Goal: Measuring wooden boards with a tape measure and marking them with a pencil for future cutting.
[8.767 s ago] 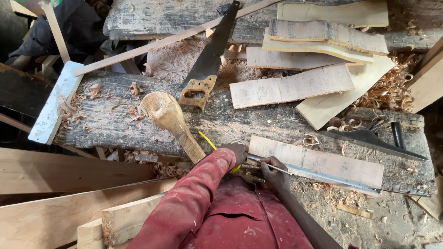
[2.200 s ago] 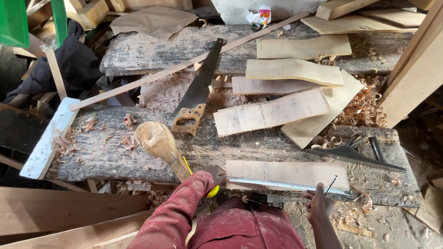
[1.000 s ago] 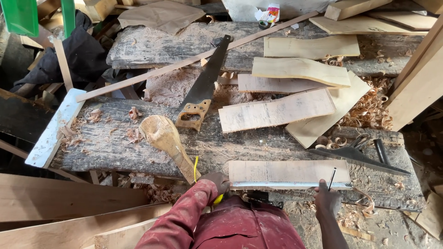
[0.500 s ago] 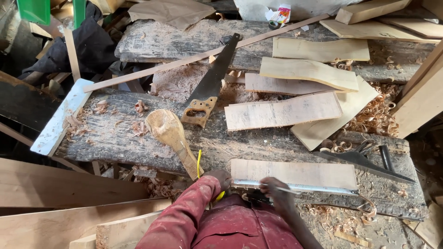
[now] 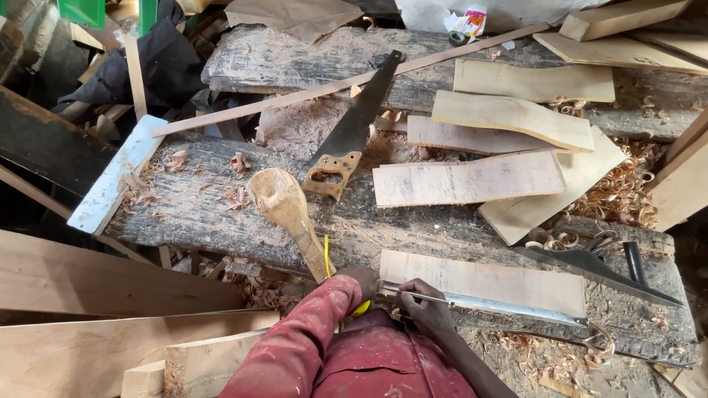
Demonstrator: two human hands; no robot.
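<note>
At 6 o'clock: left hand pins tape on board; right hand grips pencil.

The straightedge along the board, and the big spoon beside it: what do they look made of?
The straightedge looks like bare metal: silvery with a bright glint. The board under it is pale sawn wood, unfinished. The spoon looks like carved raw wood, tan with visible grain and no varnish shine.

left sleeve: long, red, dusty | right forearm: bare
</note>
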